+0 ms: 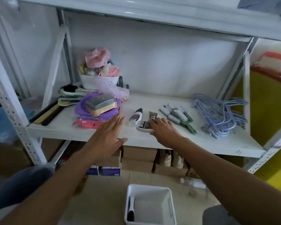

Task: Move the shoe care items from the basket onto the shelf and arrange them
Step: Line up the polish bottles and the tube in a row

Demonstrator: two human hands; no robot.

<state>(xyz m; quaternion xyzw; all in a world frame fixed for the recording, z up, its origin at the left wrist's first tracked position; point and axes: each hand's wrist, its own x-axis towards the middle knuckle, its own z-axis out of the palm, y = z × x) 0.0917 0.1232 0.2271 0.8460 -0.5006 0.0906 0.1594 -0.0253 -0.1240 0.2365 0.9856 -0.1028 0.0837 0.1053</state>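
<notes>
I saw two containers. At ten o'clock, at the back of the shelf [169, 142], stood a white tub [89, 81] heaped with pink and cream cloths [97, 57]. At six o'clock on the floor sat the white basket [148, 187], which held one item, a white-handled brush [131, 208] with a dark end lying against its left wall. The left hand [109, 130] was released, fingers straight and close together, hovering over the shelf's front edge and grasping nothing. Just to its right, the right hand [165, 129] had its fingers curled over a white bottle [143, 126] lying on its side near the front edge. The fingers hid that bottle's right end and the foot of a brown tube [153, 116], so I could not tell whether they touched the tube. A black-capped bottle [135, 117] lay just beside, at twelve o'clock from centre. All the labels were too blurred for me to read. Around them, at nine o'clock, dark long-handled tools [45, 114] stuck out past the shelf's left edge. Next came a purple stack [81, 109] topped by a grey-and-tan sponge box [101, 103]. At two o'clock lay green-handled brushes [179, 118], then lilac hangers [221, 114] at three o'clock. Under the shelf I saw cardboard boxes [138, 159] and a pair of pale shoes [170, 158]. My forearms cut across part of them.
</notes>
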